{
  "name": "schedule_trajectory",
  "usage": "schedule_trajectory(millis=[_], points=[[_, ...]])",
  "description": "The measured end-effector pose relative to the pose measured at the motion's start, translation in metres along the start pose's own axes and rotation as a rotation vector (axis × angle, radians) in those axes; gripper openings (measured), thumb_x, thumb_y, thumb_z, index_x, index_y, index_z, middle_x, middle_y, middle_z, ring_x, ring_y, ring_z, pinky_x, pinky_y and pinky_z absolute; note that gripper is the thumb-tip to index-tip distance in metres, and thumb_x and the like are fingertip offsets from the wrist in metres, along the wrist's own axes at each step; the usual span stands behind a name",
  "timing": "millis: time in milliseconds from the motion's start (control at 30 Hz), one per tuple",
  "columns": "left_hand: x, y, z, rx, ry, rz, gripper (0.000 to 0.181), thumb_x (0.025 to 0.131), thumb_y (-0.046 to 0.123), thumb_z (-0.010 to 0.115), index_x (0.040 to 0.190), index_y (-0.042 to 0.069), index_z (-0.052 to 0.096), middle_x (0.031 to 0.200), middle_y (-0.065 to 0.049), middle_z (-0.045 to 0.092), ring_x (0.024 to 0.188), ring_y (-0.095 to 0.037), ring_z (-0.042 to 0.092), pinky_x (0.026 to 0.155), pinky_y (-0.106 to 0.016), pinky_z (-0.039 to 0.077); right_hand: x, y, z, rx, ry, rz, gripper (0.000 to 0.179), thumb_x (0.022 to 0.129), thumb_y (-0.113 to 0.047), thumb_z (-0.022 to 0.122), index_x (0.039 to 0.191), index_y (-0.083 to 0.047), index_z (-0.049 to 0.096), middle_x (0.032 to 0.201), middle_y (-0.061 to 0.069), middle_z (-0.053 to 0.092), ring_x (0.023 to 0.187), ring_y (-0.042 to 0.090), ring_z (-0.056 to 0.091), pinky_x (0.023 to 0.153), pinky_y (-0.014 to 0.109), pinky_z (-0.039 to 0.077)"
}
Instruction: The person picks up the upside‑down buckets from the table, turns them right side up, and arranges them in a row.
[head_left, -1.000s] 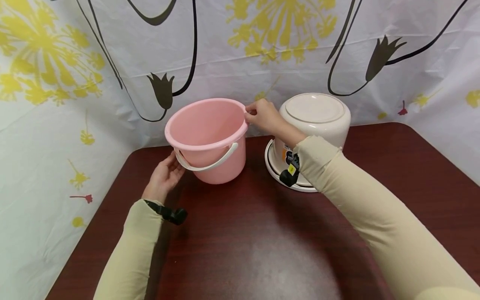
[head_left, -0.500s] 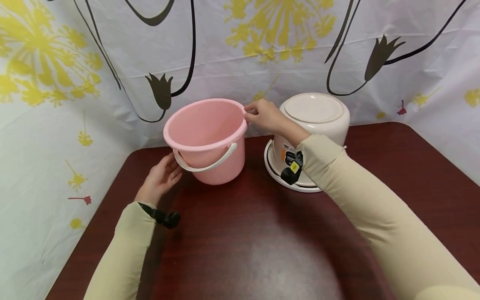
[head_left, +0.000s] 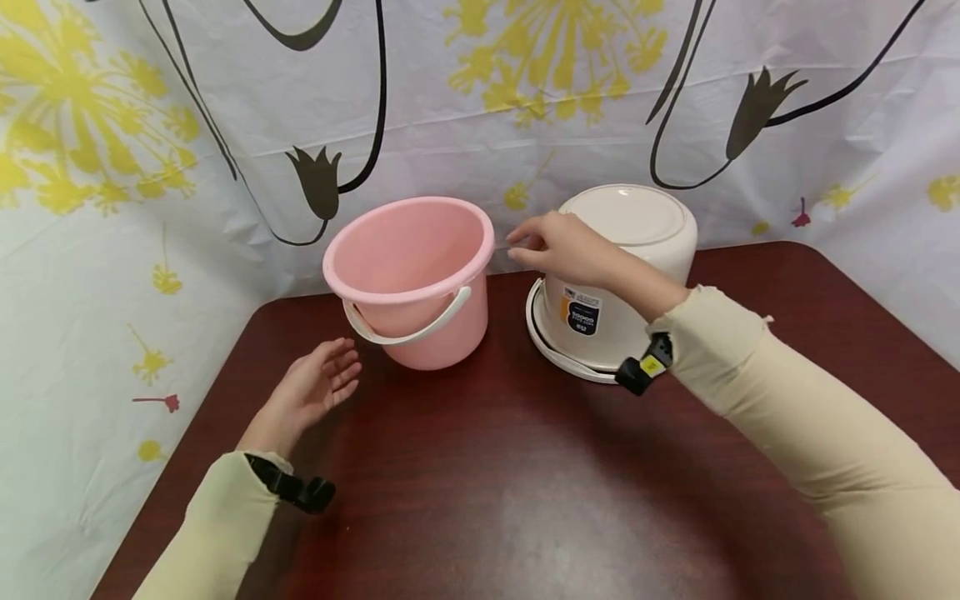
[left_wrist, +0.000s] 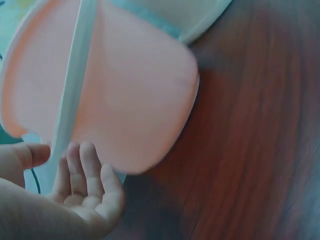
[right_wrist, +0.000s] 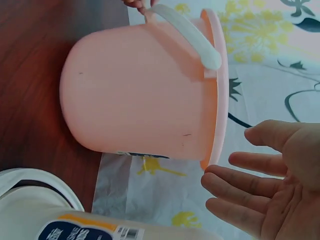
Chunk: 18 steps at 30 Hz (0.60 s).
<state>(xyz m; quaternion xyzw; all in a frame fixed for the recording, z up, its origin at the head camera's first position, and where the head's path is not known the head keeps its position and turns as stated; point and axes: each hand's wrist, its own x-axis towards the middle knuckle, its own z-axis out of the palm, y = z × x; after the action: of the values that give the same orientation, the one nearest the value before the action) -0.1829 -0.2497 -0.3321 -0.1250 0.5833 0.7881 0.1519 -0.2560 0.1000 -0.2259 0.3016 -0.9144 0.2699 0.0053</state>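
A pink bucket [head_left: 442, 333] stands upright at the back of the table, its white handle [head_left: 420, 332] hanging down in front. My left hand [head_left: 311, 392] is in front and left of it, fingers relaxed and holding nothing. To the right of the bucket's rim, my right hand [head_left: 573, 248] hovers with loosely bent fingers, apart from the rim in the head view. Behind that hand a cream bucket [head_left: 626, 217] sits upside down with a label [head_left: 582, 315] on its side. In the right wrist view the right fingers [right_wrist: 240, 182] are spread near the pink bucket's rim [right_wrist: 220, 90].
The dark red wooden table [head_left: 450, 500] runs in front of both buckets. A white curtain [head_left: 450, 125] with yellow and dark flower prints hangs right behind and along the left side. The cream bucket's handle [head_left: 566, 362] lies low around its rim at the table.
The right hand has let go of the pink bucket's rim and moved right. The left hand has drawn away from the bucket, down and left. Both buckets stay where they stood.
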Motion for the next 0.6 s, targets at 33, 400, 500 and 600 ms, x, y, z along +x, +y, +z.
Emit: schedule_trajectory(millis=[33, 400, 500, 600], points=[[-0.002, -0.001, 0.003, 0.005, -0.006, -0.001, 0.017, 0.097, 0.029, 0.044, 0.103, 0.016, 0.053, 0.097, 0.004, 0.053, 0.086, -0.009, 0.055, 0.077, -0.026, 0.046, -0.005, 0.000, 0.000, -0.003, -0.001, 0.000, 0.033, 0.091, -0.020, 0.056, 0.117, 0.000, 0.059, 0.090, 0.011, 0.067, 0.079, 0.020, 0.060, 0.072, 0.036, 0.046], [-0.015, -0.023, 0.043, 0.107, -0.117, -0.026, 0.017, 0.096, 0.023, 0.043, 0.096, 0.016, 0.058, 0.093, 0.002, 0.057, 0.084, -0.012, 0.056, 0.075, -0.026, 0.047, -0.057, 0.011, 0.001, -0.031, 0.037, -0.074, 0.025, 0.089, -0.014, 0.059, 0.110, 0.001, 0.063, 0.083, 0.004, 0.069, 0.077, 0.014, 0.062, 0.073, 0.035, 0.046], [-0.017, -0.028, 0.055, 0.118, -0.149, -0.023, 0.016, 0.096, 0.022, 0.044, 0.096, 0.014, 0.058, 0.092, 0.001, 0.057, 0.083, -0.013, 0.056, 0.075, -0.027, 0.047, -0.073, 0.014, -0.001, -0.034, 0.031, -0.058, 0.025, 0.090, -0.014, 0.058, 0.110, 0.000, 0.064, 0.082, 0.002, 0.068, 0.077, 0.014, 0.062, 0.071, 0.035, 0.046], [-0.019, -0.032, 0.066, 0.123, -0.184, -0.021, 0.016, 0.096, 0.021, 0.045, 0.093, 0.015, 0.060, 0.091, 0.000, 0.056, 0.083, -0.014, 0.055, 0.075, -0.028, 0.047, -0.087, 0.019, -0.003, -0.041, 0.015, -0.037, 0.026, 0.091, -0.015, 0.057, 0.111, -0.001, 0.064, 0.086, 0.003, 0.068, 0.079, 0.014, 0.062, 0.073, 0.036, 0.046]])
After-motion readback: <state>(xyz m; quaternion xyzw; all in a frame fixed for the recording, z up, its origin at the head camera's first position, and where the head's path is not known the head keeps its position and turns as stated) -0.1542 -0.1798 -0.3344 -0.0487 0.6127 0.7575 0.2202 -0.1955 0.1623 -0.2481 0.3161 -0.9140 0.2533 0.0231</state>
